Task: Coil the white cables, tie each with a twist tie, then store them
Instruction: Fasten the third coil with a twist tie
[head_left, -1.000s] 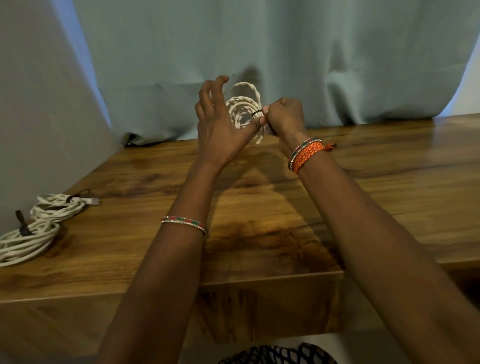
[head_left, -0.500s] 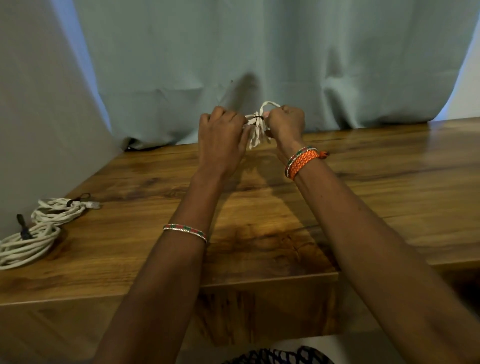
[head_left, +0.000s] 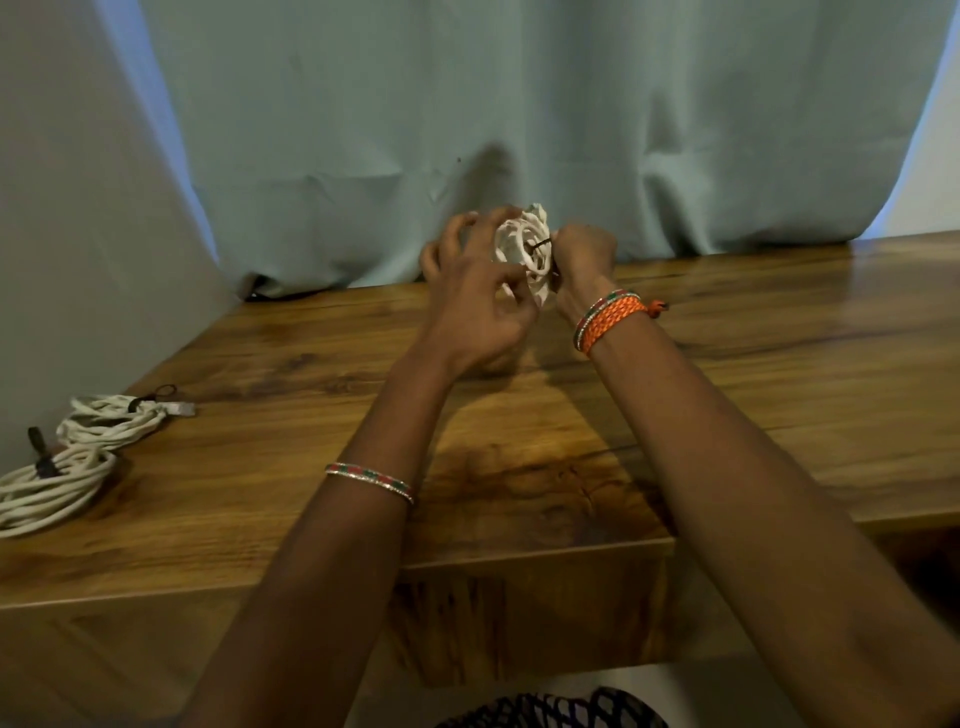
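- A wooden table (head_left: 519, 457) with dark grain fills the lower half of the view; its front edge drops to a wooden front panel (head_left: 519, 618) below.
- A pale blue-green curtain (head_left: 519, 119) hangs behind the table's far edge, its hem bunched on the tabletop at the back.
- A plain grey wall (head_left: 67, 234) stands at the table's left side.
- A strip of bright light (head_left: 935, 156) shows past the curtain's right edge, above the table's far right corner.
- A black-and-white patterned fabric (head_left: 556, 709) shows below the table's front panel, at the bottom of the view.
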